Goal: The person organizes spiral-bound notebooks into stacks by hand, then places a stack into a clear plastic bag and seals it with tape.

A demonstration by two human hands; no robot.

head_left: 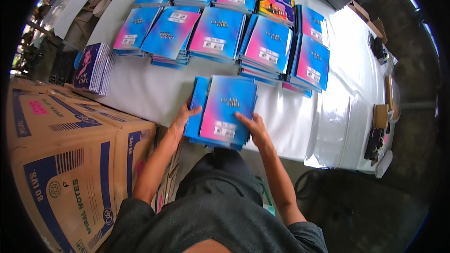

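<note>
At the lower left stand at least two printed cartons [70,178]. In the centre, the left hand [180,118] and right hand [254,129], both partly curled, grip one uneven notebook bundle [220,110] from its sides, thumbs on top. It sits over the near edge of the white table [145,93], seemingly not yet squared or set down. Left of centre is one purple notebook stack [93,70]. Across the top, about ten spiral-notebook piles [218,33] look already laid out: nine blue-and-pink-topped, one purple-and-yellow. Notebooks per pile can't be counted.
</note>
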